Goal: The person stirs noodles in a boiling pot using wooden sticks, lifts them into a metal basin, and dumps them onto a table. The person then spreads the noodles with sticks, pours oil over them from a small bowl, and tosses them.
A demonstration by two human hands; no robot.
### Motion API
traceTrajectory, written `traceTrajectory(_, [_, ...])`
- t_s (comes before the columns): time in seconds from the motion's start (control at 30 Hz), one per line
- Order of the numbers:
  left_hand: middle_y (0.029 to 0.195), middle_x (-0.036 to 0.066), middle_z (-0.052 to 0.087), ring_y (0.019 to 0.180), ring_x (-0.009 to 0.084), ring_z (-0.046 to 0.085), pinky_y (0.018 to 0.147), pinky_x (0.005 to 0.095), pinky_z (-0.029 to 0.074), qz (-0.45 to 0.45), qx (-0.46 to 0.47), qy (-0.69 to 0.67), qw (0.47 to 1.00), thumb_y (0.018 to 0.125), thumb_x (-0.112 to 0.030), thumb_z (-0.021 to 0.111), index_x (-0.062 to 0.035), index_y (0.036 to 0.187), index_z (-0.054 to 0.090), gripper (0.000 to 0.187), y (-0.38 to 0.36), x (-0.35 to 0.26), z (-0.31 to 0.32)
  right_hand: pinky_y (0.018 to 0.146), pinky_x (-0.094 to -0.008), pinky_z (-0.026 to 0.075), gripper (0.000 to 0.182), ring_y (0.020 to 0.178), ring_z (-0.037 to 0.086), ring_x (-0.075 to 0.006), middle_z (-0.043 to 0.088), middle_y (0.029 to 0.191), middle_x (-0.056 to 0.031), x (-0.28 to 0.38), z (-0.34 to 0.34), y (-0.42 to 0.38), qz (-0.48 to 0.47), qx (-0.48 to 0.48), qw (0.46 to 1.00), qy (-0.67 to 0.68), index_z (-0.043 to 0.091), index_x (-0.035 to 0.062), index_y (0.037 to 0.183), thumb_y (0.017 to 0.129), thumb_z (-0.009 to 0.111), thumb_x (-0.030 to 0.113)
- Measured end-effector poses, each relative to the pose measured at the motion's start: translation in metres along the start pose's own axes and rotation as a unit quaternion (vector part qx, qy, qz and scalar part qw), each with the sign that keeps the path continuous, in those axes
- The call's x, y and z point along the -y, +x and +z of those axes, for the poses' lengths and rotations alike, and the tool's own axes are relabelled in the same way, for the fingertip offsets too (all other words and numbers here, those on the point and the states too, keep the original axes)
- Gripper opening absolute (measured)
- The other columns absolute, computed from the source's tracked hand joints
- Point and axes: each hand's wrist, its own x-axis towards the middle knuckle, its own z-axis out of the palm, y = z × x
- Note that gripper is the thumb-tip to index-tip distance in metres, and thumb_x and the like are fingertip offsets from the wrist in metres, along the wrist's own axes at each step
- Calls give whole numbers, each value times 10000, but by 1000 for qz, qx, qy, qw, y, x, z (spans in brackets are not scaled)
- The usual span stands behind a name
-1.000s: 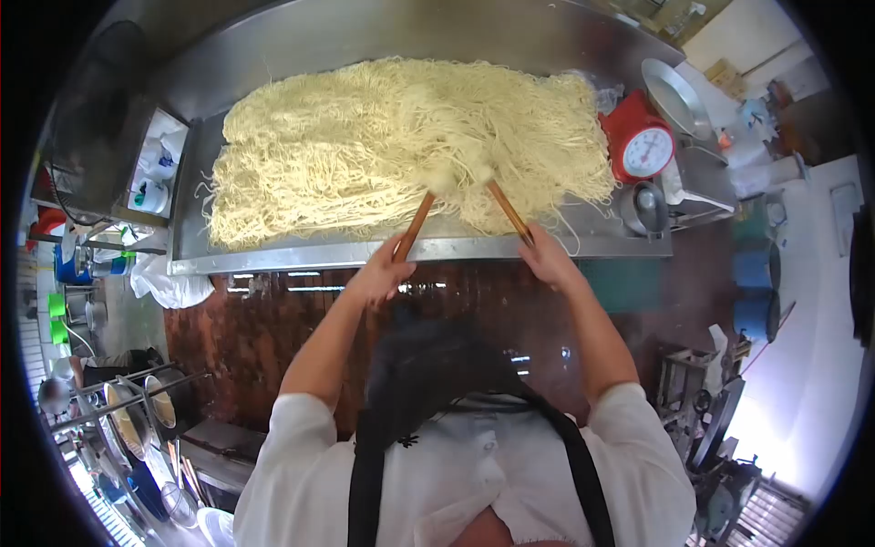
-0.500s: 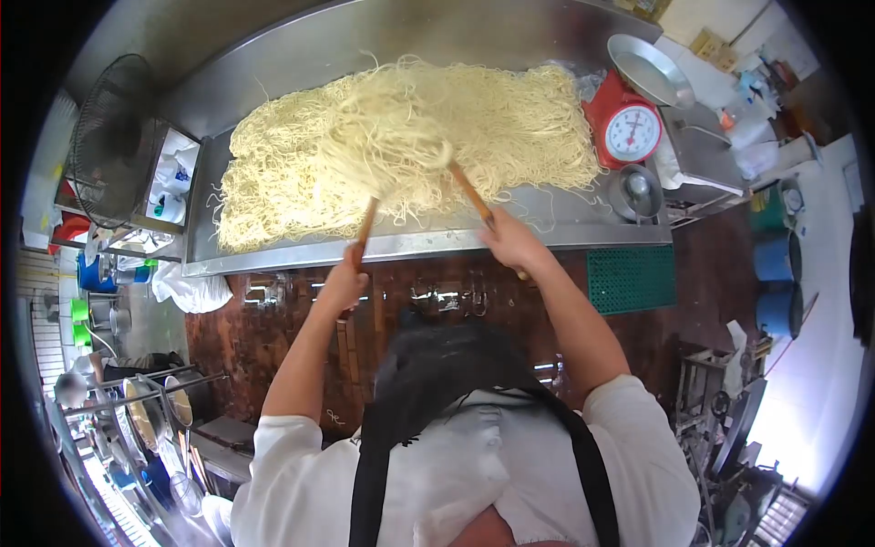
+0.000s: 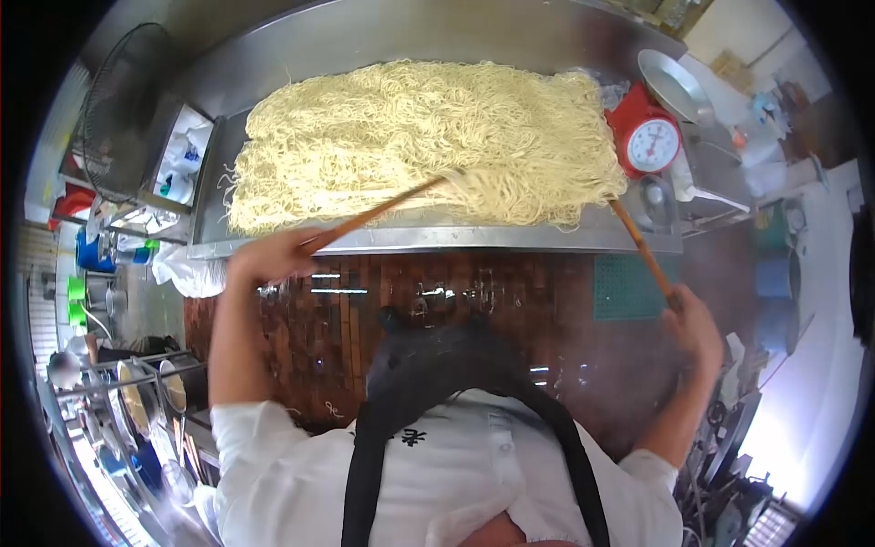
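A thick bed of pale yellow noodles (image 3: 401, 128) lies spread over the metal table (image 3: 428, 240). My left hand (image 3: 278, 255) is closed around one end of a long wooden stick (image 3: 383, 208), whose far tip reaches into the front of the noodles near the middle. Farther right, my right hand (image 3: 694, 326) grips a second wooden stick (image 3: 642, 248). That stick slants up to the right front corner of the noodles, where its tip is hidden. Some strands by the left stick's tip look blurred.
A red dial scale (image 3: 645, 123) with a metal pan (image 3: 676, 87) stands right of the noodles, a metal bowl (image 3: 654, 199) in front of it. A fan (image 3: 123, 114) stands at the left. A green mat (image 3: 629, 284) lies on the wet-looking brown floor (image 3: 437, 292).
Both hands have moved far apart, the left one leftward and the right one rightward and down. The lifted clump of noodles now lies back on the bed, and the right stick has swung to the right.
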Motion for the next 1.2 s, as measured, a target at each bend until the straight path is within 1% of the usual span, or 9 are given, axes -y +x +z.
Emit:
traceTrajectory(0.03, [1037, 119, 675, 806, 196, 617, 741, 354, 509, 117, -75, -7, 990, 809, -107, 725, -167, 1454, 488, 690, 11, 79, 2, 823, -484, 483, 405, 993, 632, -446, 662, 996, -262, 8, -10, -29, -29, -31, 999, -21, 577, 61, 1229, 842, 683, 117])
traceTrajectory(0.3, [1068, 155, 668, 798, 221, 604, 754, 348, 500, 33, -193, -169, 966, 825, -64, 688, -65, 1482, 412, 713, -23, 231, -16, 811, -527, 492, 309, 994, 623, -457, 667, 998, -249, 187, 7, 14, -155, 10, 975, -160, 582, 34, 1118, 850, 696, 137])
traceTrajectory(0.43, [1133, 246, 659, 982, 376, 661, 868, 417, 498, 24, -217, -139, 966, 836, -78, 675, -76, 1495, 387, 719, -25, 282, -28, 851, -495, 525, 357, 1028, 660, -415, 668, 1115, -286, 280, 166, 171, -259, 61, 960, -84, 581, 2, 1230, 894, 493, 85])
traceTrajectory(0.6, [1180, 307, 634, 1130, 466, 590, 939, 503, 489, 87, -327, -66, 939, 865, -34, 547, -104, 1463, 409, 618, 73, 290, -46, 846, -500, 501, 359, 977, 650, -415, 663, 1049, -272, 436, 199, 114, -168, 160, 970, -71, 557, 1, 1197, 844, 515, 54])
traceTrajectory(0.73, [979, 285, 690, 886, 424, 690, 730, 507, 543, 162, -292, -102, 937, 900, -11, 424, -96, 1388, 474, 498, 290, 262, -12, 825, -489, 503, 372, 949, 659, -395, 696, 1013, -191, 388, 83, 123, -292, 100, 922, -235, 628, 83, 1178, 806, 615, 85])
traceTrajectory(0.83, [888, 273, 689, 715, 378, 702, 579, 456, 543, 103, -119, -115, 981, 858, -12, 481, -60, 1378, 423, 526, 241, 165, -36, 804, -477, 522, 268, 924, 672, -382, 711, 957, -165, 402, -51, 53, -183, -72, 902, -385, 737, 119, 1030, 800, 613, 56])
traceTrajectory(0.93, [1026, 258, 694, 864, 364, 697, 756, 433, 546, 204, -112, -42, 972, 823, -88, 606, -89, 1442, 432, 643, 210, 214, -64, 814, -471, 494, 281, 904, 634, -383, 682, 875, -165, 395, -144, 12, -200, -232, 829, -469, 715, 58, 942, 666, 687, 15])
traceTrajectory(1.07, [1177, 239, 673, 1054, 417, 645, 892, 426, 502, 158, -135, -46, 977, 804, -75, 621, -132, 1485, 425, 711, 129, 302, -132, 785, -467, 474, 356, 885, 623, -376, 648, 870, -185, 423, -186, 0, -108, -183, 895, -392, 659, 0, 902, 575, 787, -56])
traceTrajectory(1.2, [1138, 300, 656, 1049, 476, 629, 898, 507, 491, 65, -239, 9, 969, 858, 23, 452, -114, 1465, 421, 623, 148, 343, -114, 841, -491, 492, 448, 953, 660, -406, 685, 978, -218, 390, -144, 105, -195, -56, 933, -298, 596, 21, 1232, 791, 660, 61])
